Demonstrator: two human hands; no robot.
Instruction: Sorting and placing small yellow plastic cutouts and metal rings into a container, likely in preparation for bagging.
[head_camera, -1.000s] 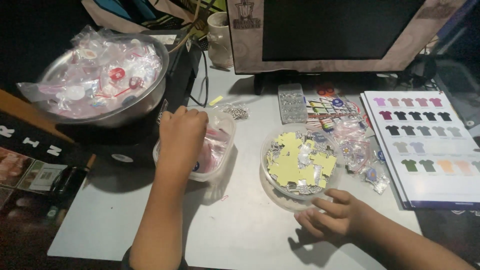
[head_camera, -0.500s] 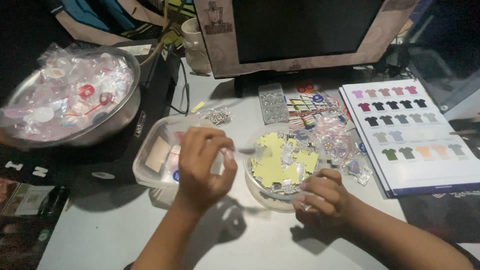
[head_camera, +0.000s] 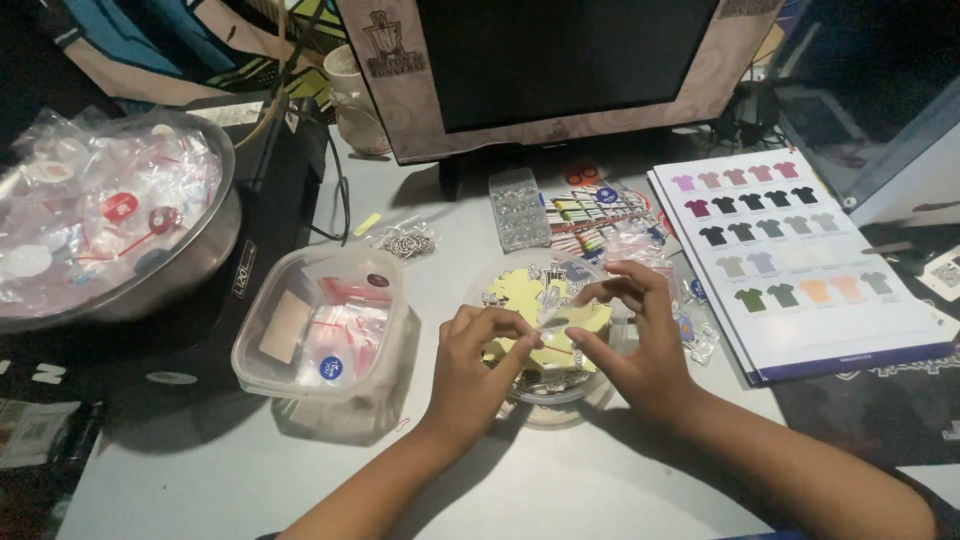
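Far off to the left of the hands sits a metal bowl heaped with small clear bags, each with a round badge inside; it rests on a black box, out of the way of the working spot. Nearer, just left of the left hand, stands a clear tub with a few more bagged pieces in it, its mouth open and close by, so it looks handy for dropping or picking things.

The left hand is curled narrow, thumb and forefinger pinched on one end of a small clear bag. The right hand meets it from the other side, fingertips closed on the same bag, so the bag is stretched between the two hands. It is held right over a round clear dish, which lies under and between both hands and holds pale yellow shirt-shaped cutouts and small metal bits. Holding it there would let anything that slips fall back into the dish. What is inside the bag is too small to tell.

Beyond the hands, toward the monitor, lie a heap of metal rings, a clear blister strip and a sheet of coloured stickers. A mug stands at the left foot of the monitor. To the right of the right hand lies a chart of shirt colours in rows, flat and face up where it can be read.
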